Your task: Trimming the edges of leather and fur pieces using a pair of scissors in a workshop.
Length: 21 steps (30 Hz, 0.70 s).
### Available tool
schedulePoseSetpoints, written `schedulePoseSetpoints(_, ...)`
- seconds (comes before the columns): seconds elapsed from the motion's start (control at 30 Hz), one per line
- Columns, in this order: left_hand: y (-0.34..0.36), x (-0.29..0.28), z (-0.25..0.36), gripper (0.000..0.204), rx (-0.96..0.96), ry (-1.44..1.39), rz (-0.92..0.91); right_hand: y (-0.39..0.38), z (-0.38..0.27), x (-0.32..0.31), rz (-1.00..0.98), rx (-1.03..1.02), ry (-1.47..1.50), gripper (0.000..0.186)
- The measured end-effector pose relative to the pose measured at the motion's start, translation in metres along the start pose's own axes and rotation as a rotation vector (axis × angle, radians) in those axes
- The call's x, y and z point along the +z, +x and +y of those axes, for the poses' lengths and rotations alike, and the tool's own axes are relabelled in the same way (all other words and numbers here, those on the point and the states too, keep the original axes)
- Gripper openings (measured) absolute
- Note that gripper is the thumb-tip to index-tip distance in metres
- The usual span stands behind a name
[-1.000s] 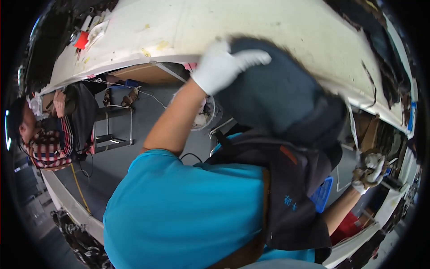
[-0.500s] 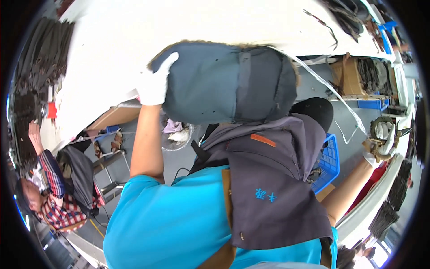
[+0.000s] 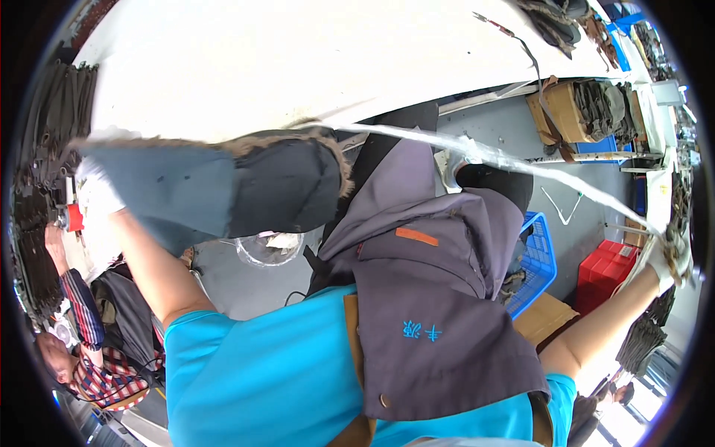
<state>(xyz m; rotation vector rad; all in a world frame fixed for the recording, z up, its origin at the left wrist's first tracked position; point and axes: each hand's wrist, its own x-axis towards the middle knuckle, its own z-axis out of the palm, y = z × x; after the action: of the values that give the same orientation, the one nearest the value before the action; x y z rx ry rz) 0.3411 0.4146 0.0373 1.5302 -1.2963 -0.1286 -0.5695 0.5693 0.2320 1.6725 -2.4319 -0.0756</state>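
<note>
A dark blue-grey piece with a brown fur edge [image 3: 179,186] stretches out at the left, along the front of the white table. My left hand [image 3: 100,190], in a white glove, grips its far left end; motion blurs the fingers. A long translucent white strip [image 3: 514,160] runs from behind the piece's right end across to my right hand [image 3: 663,268]. That hand, also white-gloved, is far out at the right with its fingers closed round the strip's end. A brownish bundle [image 3: 674,249] lies against those fingers, its kind unclear.
The white table [image 3: 298,59] spans the top. Below stand a blue crate [image 3: 540,253], a red box [image 3: 607,272] and a clear bag [image 3: 272,249]. A carton of dark pieces [image 3: 562,112] is at the right. Another person [image 3: 104,365] works at the far left.
My left hand has drawn the fur-edged piece to the left and slightly down. My right hand has reached farther out to the right, and the white strip now stretches straighter between them.
</note>
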Motion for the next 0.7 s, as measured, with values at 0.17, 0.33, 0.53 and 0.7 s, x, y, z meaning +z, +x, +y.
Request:
schedulePoseSetpoints(0.17, -0.023, 0.06, 0.001, 0.055, 0.009, 0.139, -0.315, -0.004, 0.093, 0.044, 0.463, 0.014, 1.603, 0.024)
schedulePoseSetpoints(0.33, -0.054, 0.105, 0.056, 0.042, -0.011, 0.292, -0.326, 0.041, -0.072, 0.113, 0.392, 0.206, 1.315, 0.038)
schedulePoseSetpoints(0.53, -0.098, 0.09, 0.123, 0.039, 0.302, 0.531, -0.388, 0.041, -0.323, 0.192, 0.474, -0.541, 1.101, 0.031)
schedulePoseSetpoints(0.7, -0.094, 0.061, 0.208, 0.034, 0.134, -0.145, -0.54, 0.029, -0.406, 0.136, 0.115, -0.85, 1.284, 0.04)
